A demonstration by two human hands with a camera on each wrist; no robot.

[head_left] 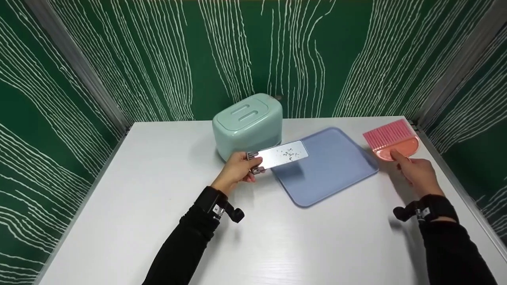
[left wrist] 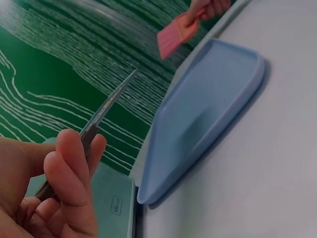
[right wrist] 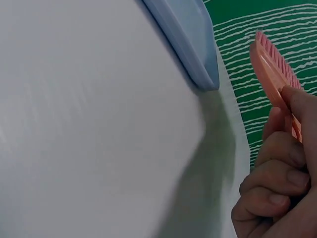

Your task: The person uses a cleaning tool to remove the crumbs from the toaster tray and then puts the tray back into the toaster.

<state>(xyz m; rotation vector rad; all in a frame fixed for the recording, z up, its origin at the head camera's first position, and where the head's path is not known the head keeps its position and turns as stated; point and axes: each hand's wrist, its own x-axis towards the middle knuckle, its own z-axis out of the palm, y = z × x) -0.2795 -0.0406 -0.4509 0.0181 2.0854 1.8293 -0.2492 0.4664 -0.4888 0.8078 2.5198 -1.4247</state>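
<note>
My left hand [head_left: 237,171] grips the dark end of a crumb tray [head_left: 283,154], a flat silver plate with dark crumbs scattered near its far end. It is held up in front of the mint-green toaster [head_left: 248,122] and overlaps the left corner of the blue tray [head_left: 328,174]. In the left wrist view the crumb tray [left wrist: 111,101] appears nearly edge-on, its held end partly hidden by fingers. My right hand [head_left: 420,174] pinches the orange handle of a small brush [head_left: 390,136] with pink bristles. That brush is raised beyond the blue tray's right side, bristles toward the back.
The white table [head_left: 158,221] carries the toaster at the back and the blue tray right of centre. Green walls [head_left: 348,51] with white wavy lines enclose the back and both sides, with grey metal posts [head_left: 79,51] at the corners.
</note>
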